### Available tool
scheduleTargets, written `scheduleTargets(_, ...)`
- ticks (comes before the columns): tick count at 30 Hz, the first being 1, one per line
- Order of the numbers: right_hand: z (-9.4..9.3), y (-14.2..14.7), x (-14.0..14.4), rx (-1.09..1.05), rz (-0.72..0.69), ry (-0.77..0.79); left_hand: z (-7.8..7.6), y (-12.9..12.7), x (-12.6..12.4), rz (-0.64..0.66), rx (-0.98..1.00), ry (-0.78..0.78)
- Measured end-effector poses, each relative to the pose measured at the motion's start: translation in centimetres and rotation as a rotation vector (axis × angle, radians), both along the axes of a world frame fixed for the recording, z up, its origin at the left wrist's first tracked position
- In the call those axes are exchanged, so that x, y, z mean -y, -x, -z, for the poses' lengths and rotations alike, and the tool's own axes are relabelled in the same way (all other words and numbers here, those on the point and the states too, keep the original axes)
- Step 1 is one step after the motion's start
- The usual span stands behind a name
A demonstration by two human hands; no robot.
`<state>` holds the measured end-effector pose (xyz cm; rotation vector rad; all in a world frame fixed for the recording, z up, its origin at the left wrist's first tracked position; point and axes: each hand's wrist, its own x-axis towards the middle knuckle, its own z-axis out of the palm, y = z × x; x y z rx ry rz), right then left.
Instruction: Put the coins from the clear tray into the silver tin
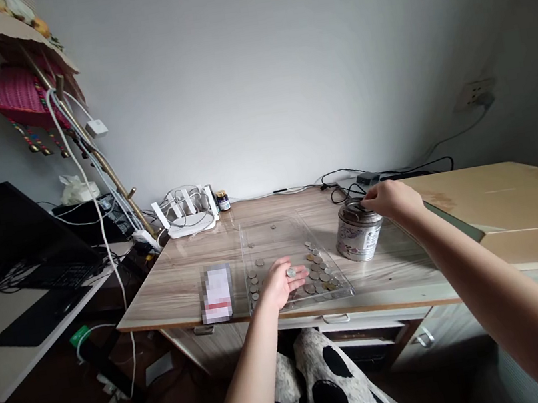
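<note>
fingers of the left hand [281, 284] lie open, palm up, a coin [290, 272] resting on them.
right hand [390, 200] pinches at the tin [359, 236] top, mid-desk; clear tray [264, 236] of coins near the front edge.

**Both arms out, hands apart**

Left hand [284, 281] lies palm up, fingers loosely spread, forearm running in from 6 o'clock. Right hand [390, 199] sits at its 2 o'clock, palm down, fingers curled, forearm entering from 4 o'clock.
</note>
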<state>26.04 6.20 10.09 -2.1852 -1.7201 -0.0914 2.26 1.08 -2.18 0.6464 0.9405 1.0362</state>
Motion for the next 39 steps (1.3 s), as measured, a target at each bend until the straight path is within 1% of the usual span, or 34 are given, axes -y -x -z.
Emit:
scheduleTargets(2,0.3,-0.1,-0.2,0.029,-0.007,0.053,0.0,0.0,-0.1,0.008,0.005,0.003)
scheduleTargets(3,0.5,0.1,-0.2,0.041,-0.007,0.052,0.0,0.1,-0.1,0.013,0.008,0.011)
scheduleTargets(4,0.7,0.4,0.1,0.051,-0.005,0.018,-0.1,0.1,-0.1,0.017,0.015,0.02)
scheduleTargets(6,1.2,1.5,0.9,0.059,-0.029,-0.153,-0.2,0.1,-0.1,0.022,0.038,0.037)
scheduleTargets(7,1.6,2.3,1.5,0.054,-0.07,-0.252,-0.2,0.2,-0.1,0.023,0.052,0.044)
scheduleTargets(8,2.2,3.3,2.1,0.043,-0.142,-0.322,-0.2,0.2,-0.1,0.021,0.065,0.051)
scheduleTargets(9,3.0,4.5,2.7,0.031,-0.25,-0.341,-0.2,0.2,-0.1,0.018,0.077,0.057)
scheduleTargets(10,4.0,5.8,3.4,0.021,-0.378,-0.304,-0.3,0.2,-0.1,0.013,0.086,0.064)
scheduleTargets(12,6.3,8.4,4.4,0.031,-0.677,-0.138,-0.3,0.2,-0.1,0.002,0.103,0.071)
scheduleTargets(13,7.5,9.7,4.8,0.048,-0.771,-0.081,-0.3,0.2,-0.2,-0.002,0.11,0.071)
scheduleTargets(14,8.5,10.8,5.1,0.057,-0.835,-0.035,-0.3,0.2,-0.2,-0.006,0.117,0.07)
scheduleTargets(15,9.3,11.6,5.3,0.056,-0.857,-0.009,-0.3,0.2,-0.2,-0.006,0.125,0.067)
scheduleTargets(17,10.0,12.7,5.5,0.018,-0.834,0.013,-0.4,0.2,-0.2,0.001,0.14,0.066)
scheduleTargets(18,9.8,12.7,5.5,-0.011,-0.814,0.019,-0.4,0.2,-0.2,0.003,0.143,0.067)
scheduleTargets(20,8.4,11.9,5.3,-0.073,-0.765,0.01,-0.4,0.2,-0.1,0.007,0.139,0.07)
scheduleTargets(22,6.0,9.9,4.6,-0.166,-0.689,-0.052,-0.5,0.2,0.0,0.029,0.113,0.062)
scheduleTargets(24,3.5,7.0,3.4,-0.279,-0.557,-0.165,-0.5,0.3,0.1,0.068,0.073,0.041)
scheduleTargets(25,2.4,5.4,2.7,-0.31,-0.467,-0.222,-0.5,0.3,0.1,0.087,0.052,0.025)
scheduleTargets(26,1.5,3.9,2.0,-0.29,-0.354,-0.242,-0.5,0.3,0.2,0.099,0.033,0.011)
scheduleTargets(28,0.4,1.5,0.6,-0.172,-0.162,-0.201,-0.5,0.4,0.2,0.098,0.006,-0.008)
scheduleTargets(29,0.2,0.6,0.1,-0.101,-0.109,-0.156,-0.6,0.5,0.2,0.091,-0.002,-0.014)
scheduleTargets(30,0.2,0.1,-0.2,-0.035,-0.087,-0.113,-0.5,0.5,0.2,0.08,-0.009,-0.016)
scheduleTargets(33,0.6,0.0,-0.2,0.096,-0.085,-0.038,-0.3,0.3,0.2,0.044,-0.04,-0.025)
scheduleTargets(34,0.8,0.4,0.1,0.123,-0.087,-0.048,-0.2,0.2,0.2,0.022,-0.069,-0.035)
scheduleTargets(36,1.3,1.7,1.0,0.153,-0.119,-0.143,0.1,-0.1,0.2,-0.05,-0.176,-0.098)
scheduleTargets(37,1.7,2.6,1.6,0.15,-0.172,-0.192,0.2,-0.2,0.2,-0.088,-0.26,-0.156)
scheduleTargets(38,2.3,3.7,2.2,0.142,-0.256,-0.21,0.3,-0.3,0.2,-0.119,-0.358,-0.23)
scheduleTargets(39,3.2,4.8,2.7,0.139,-0.37,-0.18,0.3,-0.2,0.1,-0.141,-0.458,-0.312)
